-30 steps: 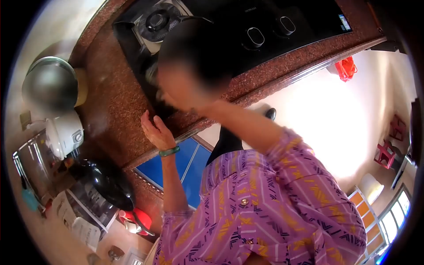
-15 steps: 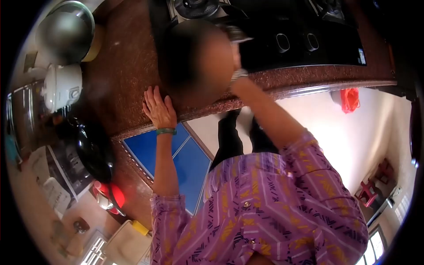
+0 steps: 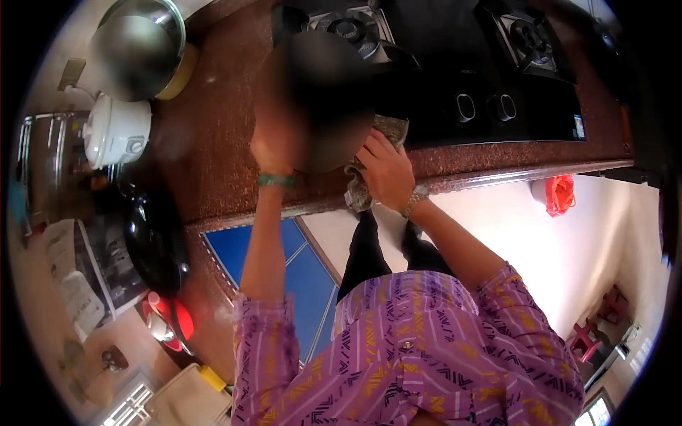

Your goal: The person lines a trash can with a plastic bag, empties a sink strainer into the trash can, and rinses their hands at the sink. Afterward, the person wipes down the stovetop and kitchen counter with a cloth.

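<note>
My right hand [image 3: 387, 172] is at the front edge of the counter, its fingers pressed on a crumpled grey-brown cloth [image 3: 393, 130]. Part of this cloth bunches below the fingers and hangs over the edge. My left hand [image 3: 268, 152], with a green bangle at its wrist, reaches over the countertop [image 3: 213, 135] to the left of the cloth. A dark round blur covers its fingers, so what they touch is hidden. Just beyond the right hand lies the black gas cooktop [image 3: 426, 106] with two knobs.
At the left stand a white rice cooker [image 3: 121, 131], a lidded pot [image 3: 174, 71] and a black pan [image 3: 153, 245]. A red dish [image 3: 174, 323] sits nearer to me. Blue cabinet doors [image 3: 312, 284] are below the counter. A red bag [image 3: 560, 195] is at the right.
My right hand has come back from the cooktop to the counter's front edge with the cloth. The left hand, earlier flat on the counter with fingers spread, has moved forward into the blurred area.
</note>
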Demonstrator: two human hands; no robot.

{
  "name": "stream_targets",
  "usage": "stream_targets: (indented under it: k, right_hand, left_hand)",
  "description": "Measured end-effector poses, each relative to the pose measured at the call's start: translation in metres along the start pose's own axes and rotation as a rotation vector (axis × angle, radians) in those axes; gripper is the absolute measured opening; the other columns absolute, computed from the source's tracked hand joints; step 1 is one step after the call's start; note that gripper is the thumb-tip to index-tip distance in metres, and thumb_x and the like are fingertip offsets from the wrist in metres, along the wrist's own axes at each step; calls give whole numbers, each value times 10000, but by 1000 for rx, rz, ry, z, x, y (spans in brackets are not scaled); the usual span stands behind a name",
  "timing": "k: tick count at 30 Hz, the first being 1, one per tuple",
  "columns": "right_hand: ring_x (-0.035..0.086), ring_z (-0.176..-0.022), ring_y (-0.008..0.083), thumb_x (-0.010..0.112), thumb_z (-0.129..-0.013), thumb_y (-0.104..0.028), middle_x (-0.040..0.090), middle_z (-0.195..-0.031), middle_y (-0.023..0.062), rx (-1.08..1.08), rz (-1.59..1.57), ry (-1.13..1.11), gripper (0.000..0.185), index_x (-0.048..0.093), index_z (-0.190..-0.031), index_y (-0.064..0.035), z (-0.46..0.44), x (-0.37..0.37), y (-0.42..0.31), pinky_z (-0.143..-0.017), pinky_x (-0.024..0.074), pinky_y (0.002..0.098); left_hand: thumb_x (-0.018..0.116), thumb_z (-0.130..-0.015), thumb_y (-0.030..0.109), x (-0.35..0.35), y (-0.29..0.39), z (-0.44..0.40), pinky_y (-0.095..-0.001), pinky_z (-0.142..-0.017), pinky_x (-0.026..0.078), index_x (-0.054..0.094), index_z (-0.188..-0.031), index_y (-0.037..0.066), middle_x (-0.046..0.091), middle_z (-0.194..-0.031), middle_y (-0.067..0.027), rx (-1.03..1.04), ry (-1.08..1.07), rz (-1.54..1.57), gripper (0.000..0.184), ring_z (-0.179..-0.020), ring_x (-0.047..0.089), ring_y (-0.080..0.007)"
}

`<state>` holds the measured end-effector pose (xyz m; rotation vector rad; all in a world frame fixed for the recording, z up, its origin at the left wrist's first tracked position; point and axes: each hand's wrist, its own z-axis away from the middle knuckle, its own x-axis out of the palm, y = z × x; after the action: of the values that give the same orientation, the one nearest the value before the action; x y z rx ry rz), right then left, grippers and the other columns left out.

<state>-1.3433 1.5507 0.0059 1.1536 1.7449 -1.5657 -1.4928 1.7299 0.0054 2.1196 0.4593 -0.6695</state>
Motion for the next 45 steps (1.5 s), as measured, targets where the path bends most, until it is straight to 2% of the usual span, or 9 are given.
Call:
stream_targets:
  k: [6, 10, 20, 24, 28, 34, 36, 42, 45]
  right_hand:
    - [392, -1199, 286, 614, -682, -37, 431, -1276, 89, 130, 1, 68, 528, 485, -1191, -97, -2, -10, -15, -889, 368, 439]
    - [409, -1190, 300, 621, -675, -35, 456, -1257, 96, 174, 7, 91, 518, 505, -1175, -99, -5, -12, -18, -875, 389, 436]
    - [393, -1188, 348, 589, -692, -36, 452, -1238, 153, 289, 66, 324, 476, 501, -1160, -37, -25, -7, 3, -932, 360, 439]
    - [333, -1224, 352, 533, -766, -87, 402, -1273, 157, 420, 189, 470, 415, 469, -1172, -28, -60, -10, 41, -967, 318, 456]
    - [405, -1147, 345, 571, -739, -109, 459, -1207, 178, 383, 266, 513, 438, 481, -1158, -19, -104, -7, 96, -938, 343, 436]
    - [460, -1055, 311, 597, -727, -152, 484, -1143, 166, 195, 385, 565, 496, 445, -1184, -29, -165, 0, 172, -886, 372, 413]
    - [469, -1034, 307, 588, -732, -141, 495, -1113, 163, 49, 520, 630, 451, 467, -1150, -23, -190, 4, 201, -868, 378, 407]
    - [537, -925, 235, 536, -791, -117, 547, -1013, 122, -93, 669, 663, 321, 506, -1093, -12, -254, -10, 216, -813, 437, 341]
    - [502, -1002, 321, 584, -710, -189, 563, -970, 155, 263, 271, 542, 297, 582, -974, -53, -272, -38, 182, -847, 407, 440]
  left_hand:
    - [672, -773, 172, 51, 17, -60, -267, -632, 472, 541, -1094, 104, 603, -819, -72, -145, -139, 21, 353, -697, 562, -131]
    - [684, -707, 278, 65, 3, -67, -351, -678, 467, 579, -1023, 96, 619, -832, -136, -343, -203, 439, 379, -734, 588, -280]
    - [722, -705, 285, 32, 40, -137, -241, -485, 316, 589, -636, 45, 469, -564, 62, -235, -168, 347, 283, -522, 391, -76]
    - [744, -646, 230, 27, 54, -203, -251, -517, 391, 632, -666, -11, 574, -601, -10, -360, -177, 394, 267, -550, 500, -97]
    - [765, -624, 187, 32, 56, -241, -218, -446, 360, 621, -642, 36, 577, -612, -4, -505, -192, 755, 209, -491, 472, -73]
    - [769, -616, 190, 26, 68, -277, -218, -326, 219, 584, -595, 79, 474, -488, 22, -652, -289, 670, 217, -339, 337, -64]
    - [699, -696, 209, 33, 55, -292, -188, -320, 165, 683, -810, 58, 518, -547, 30, -659, -324, 555, 190, -342, 307, -43]
    - [689, -690, 334, 46, 39, -322, -210, -351, 179, 590, -638, 139, 428, -502, 66, -688, -353, 324, 226, -363, 266, -52]
    - [688, -704, 337, 58, 39, -327, -194, -340, 204, 602, -653, 125, 423, -494, 60, -594, -431, 580, 234, -371, 315, -41]
